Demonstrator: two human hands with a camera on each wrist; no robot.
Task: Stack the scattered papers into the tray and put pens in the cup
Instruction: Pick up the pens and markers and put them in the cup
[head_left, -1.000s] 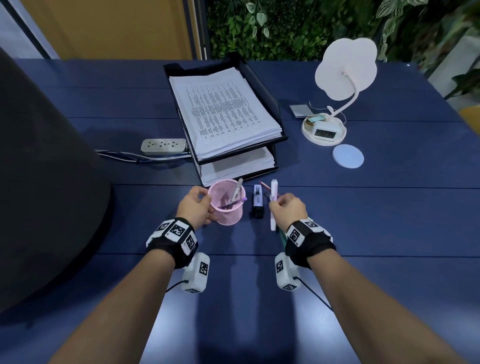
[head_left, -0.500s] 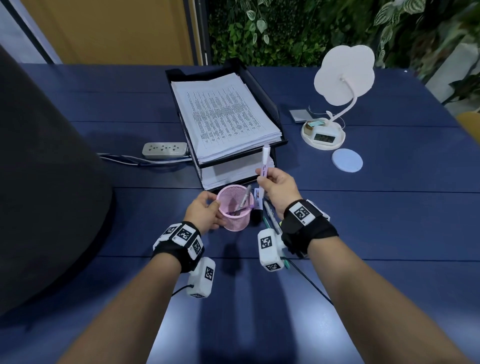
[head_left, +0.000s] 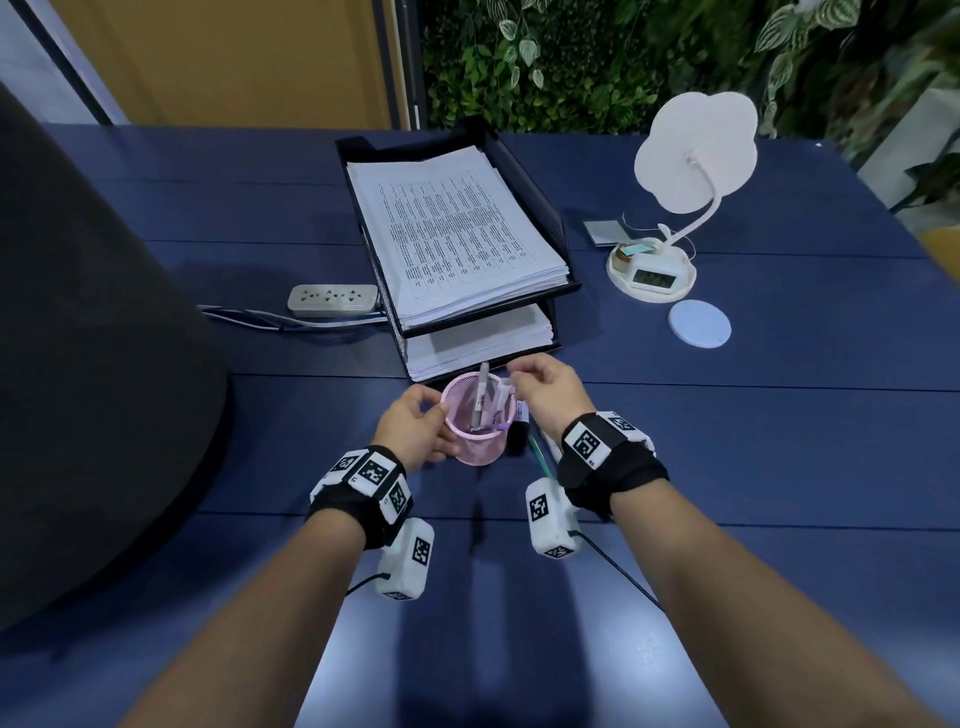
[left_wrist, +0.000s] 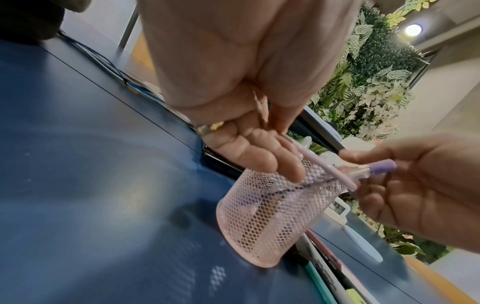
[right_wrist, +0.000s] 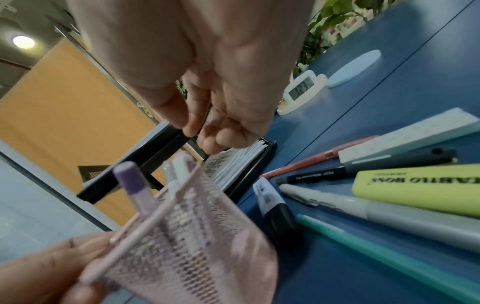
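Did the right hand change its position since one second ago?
Yes. The right hand moved left and away from the person. Before, it was right of the pink mesh cup; now its fingers are above the cup's rim, close to the paper tray.

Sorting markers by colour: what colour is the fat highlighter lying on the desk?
Pale yellow-green; the highlighter shows best in the right wrist view.

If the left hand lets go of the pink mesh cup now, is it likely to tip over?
Possibly. The pink mesh cup looks light, tapers to a narrow base, and its pens lean against the rim. The left hand holds its side, which probably steadies it.
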